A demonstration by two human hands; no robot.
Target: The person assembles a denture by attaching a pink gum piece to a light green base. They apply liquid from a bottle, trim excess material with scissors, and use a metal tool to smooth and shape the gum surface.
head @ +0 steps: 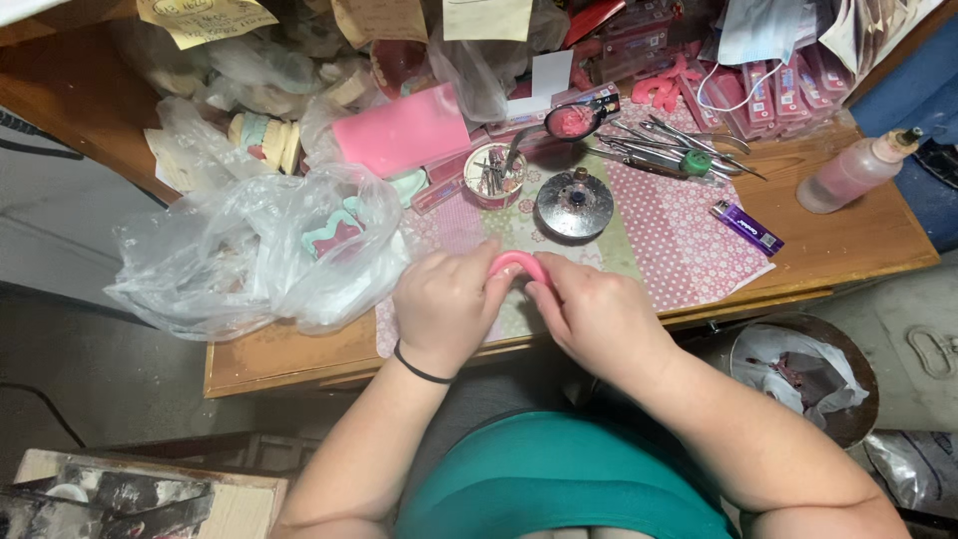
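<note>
Left hand [446,302] and right hand [591,312] pinch a curved pink wax strip [518,262] just before the round metal burner [574,204]; overbending may snap it.

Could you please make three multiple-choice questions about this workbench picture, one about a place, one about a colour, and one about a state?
1. Where does the purple lighter lie?
A. on the right part of the wooden table, near the dotted pink mat
B. inside the clear plastic bag
C. in the bin under the table

2. What colour is the curved strip between the two hands?
A. green
B. pink
C. black

3. How is the strip held?
A. it lies untouched on the mat
B. only one hand holds it
C. left hand and right hand both have a grip on it

Answers: 1 A, the lighter rests at the mat's right edge; 2 B, the strip shows pink above the fingers; 3 C, fingers of both hands close on its two ends.
</note>
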